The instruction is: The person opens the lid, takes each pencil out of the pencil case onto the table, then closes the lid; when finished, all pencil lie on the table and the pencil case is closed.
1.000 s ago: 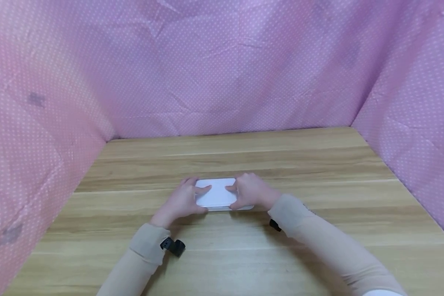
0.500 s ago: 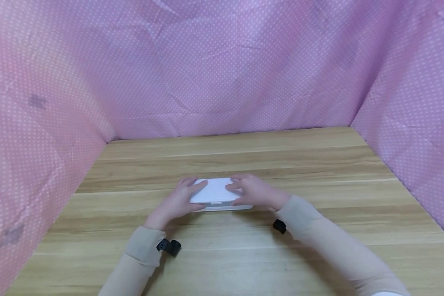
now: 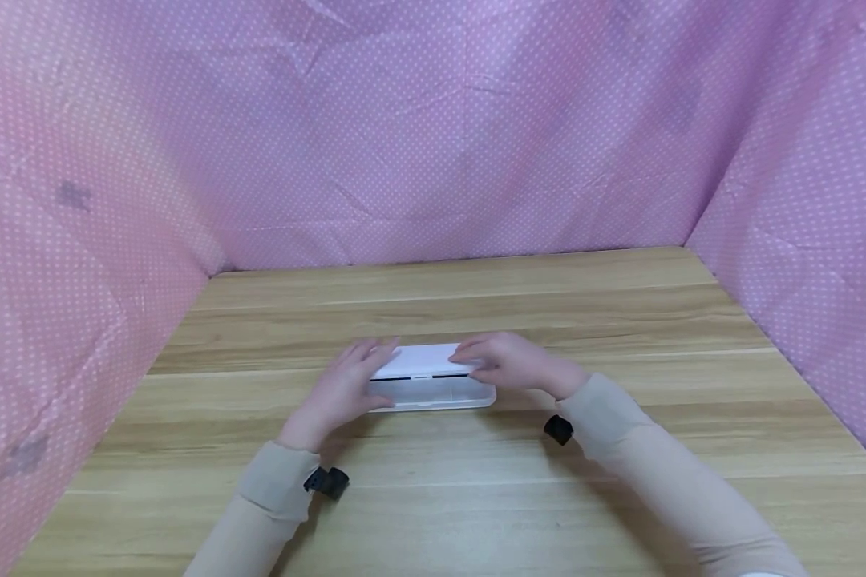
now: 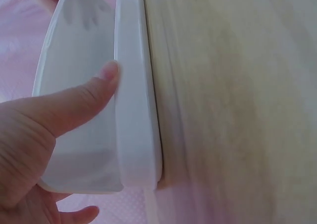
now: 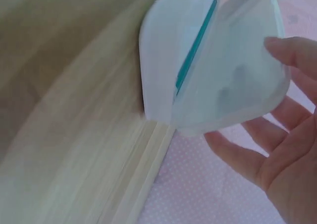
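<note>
A long white plastic pencil case (image 3: 440,397) sits on the wooden table, its translucent lid (image 3: 422,358) tilted up and back from the base. My left hand (image 3: 335,397) holds the case's left end. In the left wrist view that thumb (image 4: 84,100) presses the rim of the base, while the other fingers are partly hidden behind the lid. My right hand (image 3: 515,367) grips the lid at its right end, thumb on one side and fingers around the edge. A thin teal strip (image 5: 198,45) shows inside the base in the right wrist view.
The wooden table (image 3: 433,513) spreads out around the case. Pink dotted cloth (image 3: 433,136) hangs at the back and on both sides. Small black wrist cameras (image 3: 326,483) are strapped at the cuffs.
The lid was flat on the case and has swung up and back, exposing the inside of the base. My right hand has risen with it; my left hand has shifted slightly left.
</note>
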A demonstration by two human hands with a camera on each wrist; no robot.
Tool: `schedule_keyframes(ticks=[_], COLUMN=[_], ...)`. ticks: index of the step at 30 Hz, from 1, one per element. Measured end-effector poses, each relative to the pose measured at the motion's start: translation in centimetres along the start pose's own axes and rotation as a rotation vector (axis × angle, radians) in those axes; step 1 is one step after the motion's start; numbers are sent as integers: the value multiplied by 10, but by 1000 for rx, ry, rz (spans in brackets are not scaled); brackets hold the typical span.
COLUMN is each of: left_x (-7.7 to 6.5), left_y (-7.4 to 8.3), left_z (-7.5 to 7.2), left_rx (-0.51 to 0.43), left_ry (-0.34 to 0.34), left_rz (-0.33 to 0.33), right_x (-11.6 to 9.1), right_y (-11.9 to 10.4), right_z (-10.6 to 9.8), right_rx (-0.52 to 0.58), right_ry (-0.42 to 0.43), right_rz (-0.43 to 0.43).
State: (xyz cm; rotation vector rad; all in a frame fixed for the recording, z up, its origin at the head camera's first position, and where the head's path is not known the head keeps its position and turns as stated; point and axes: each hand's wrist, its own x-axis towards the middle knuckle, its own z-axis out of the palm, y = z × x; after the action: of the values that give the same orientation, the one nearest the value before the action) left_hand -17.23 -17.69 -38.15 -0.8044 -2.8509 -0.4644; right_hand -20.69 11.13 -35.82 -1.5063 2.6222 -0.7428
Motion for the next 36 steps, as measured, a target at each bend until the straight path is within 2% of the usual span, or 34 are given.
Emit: schedule_keyframes(ticks=[10,14,16,22,25,29,33,36], left_x=[2,2,1,0,-1,-3,-3,-2], left_y=[8,11,12,10,7,1,-4,-8], left_z=[-2,-2,-2,0,3,6,8,9], left_rx=[144,220,243,136,86,33,-48,-93], left_ry=[36,48,43,23,22,5,-61,-113], left_rz=[-43,-40,-35,-75,-96,-143,-233,-281], right_x=[3,7,9,18,20,24,31,35], right_y=[11,14,17,28,36,46,54,60], right_z=[-10,-13,-13,-10,-7,-2,2,4], right_rx=[213,277,297,386,465,508,446,407], right_ry=[3,23,60,287,369,415,416,385], right_rz=[121,213,267,462,509,539,611,687])
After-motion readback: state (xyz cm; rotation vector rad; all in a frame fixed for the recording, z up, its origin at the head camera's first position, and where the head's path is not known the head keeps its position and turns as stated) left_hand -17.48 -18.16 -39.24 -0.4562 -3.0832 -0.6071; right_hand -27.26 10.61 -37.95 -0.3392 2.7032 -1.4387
